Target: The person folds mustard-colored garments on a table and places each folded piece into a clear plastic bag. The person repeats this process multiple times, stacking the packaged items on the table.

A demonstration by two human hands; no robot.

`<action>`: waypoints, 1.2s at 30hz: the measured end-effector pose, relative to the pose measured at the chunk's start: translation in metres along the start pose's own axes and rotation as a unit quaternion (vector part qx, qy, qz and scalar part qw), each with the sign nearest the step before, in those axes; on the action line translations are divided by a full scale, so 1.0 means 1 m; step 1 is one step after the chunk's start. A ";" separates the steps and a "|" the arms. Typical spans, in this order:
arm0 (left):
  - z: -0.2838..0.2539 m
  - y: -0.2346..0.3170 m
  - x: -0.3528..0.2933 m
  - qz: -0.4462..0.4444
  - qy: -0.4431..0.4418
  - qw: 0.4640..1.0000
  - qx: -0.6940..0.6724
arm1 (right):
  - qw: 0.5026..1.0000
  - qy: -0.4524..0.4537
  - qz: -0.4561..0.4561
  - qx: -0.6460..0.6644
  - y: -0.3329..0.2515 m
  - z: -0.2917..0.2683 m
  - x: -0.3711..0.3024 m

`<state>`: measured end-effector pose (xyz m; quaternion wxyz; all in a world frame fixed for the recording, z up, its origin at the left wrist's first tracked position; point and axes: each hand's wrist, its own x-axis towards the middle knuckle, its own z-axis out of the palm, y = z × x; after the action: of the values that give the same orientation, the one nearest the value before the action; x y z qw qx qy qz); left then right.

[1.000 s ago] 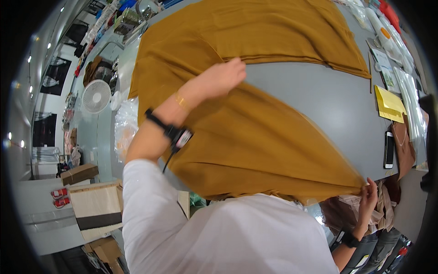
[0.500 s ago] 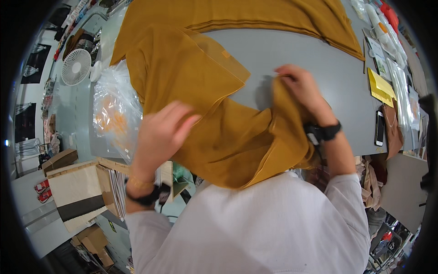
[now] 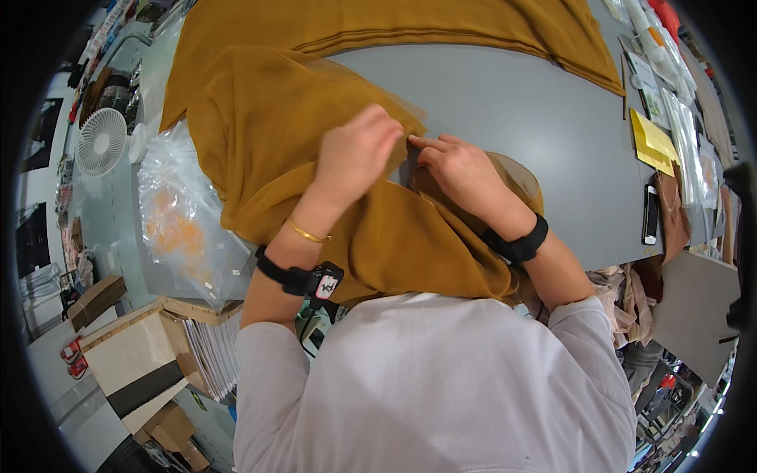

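Note:
A large length of thin mustard-brown fabric [image 3: 260, 118] lies across the table, one part loosely bunched and draped down to my waist. My left hand [image 3: 359, 154] is closed, its fingers curled together at the sheer edge near the fabric's corner. Just to its right, my right hand [image 3: 465, 173] pinches the same fabric at that corner between thumb and forefinger. The fingertips of both hands are almost touching. Part of the cloth passes beneath my right hand and wrist. What lies inside the left fingers is partly hidden.
Layered mustard cloth [image 3: 473, 24] spreads along the far side of the grey table [image 3: 583, 158]. Clear plastic bags [image 3: 185, 229] and a white fan [image 3: 102, 142] are at left. A phone [image 3: 650, 214], yellow paper [image 3: 653, 142] and plastic wrapping line the right. A wooden box [image 3: 177, 339] stands lower left.
My left hand has moved up and right, and my right hand has come left, bringing them together at the fabric's corner. The cloth near my right hand has shifted left with it.

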<state>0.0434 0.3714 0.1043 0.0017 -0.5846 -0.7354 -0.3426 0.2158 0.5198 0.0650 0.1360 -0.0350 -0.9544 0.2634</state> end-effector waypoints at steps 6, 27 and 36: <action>0.040 -0.009 -0.026 -0.037 -0.046 0.998 -0.013 | 0.980 -0.005 0.084 0.178 0.028 -0.044 -0.015; -0.412 0.039 -0.001 0.021 0.131 0.823 0.552 | 0.986 -0.024 0.094 -0.136 0.121 -0.341 0.054; -0.420 0.093 -0.186 0.037 -0.039 0.821 0.569 | 0.986 0.019 0.119 -0.112 0.046 -0.407 -0.050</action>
<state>0.0153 0.0074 0.3973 0.3177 -0.5191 -0.7772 0.1599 0.3765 0.7529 0.3645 0.1167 -0.1685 -0.9643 0.1680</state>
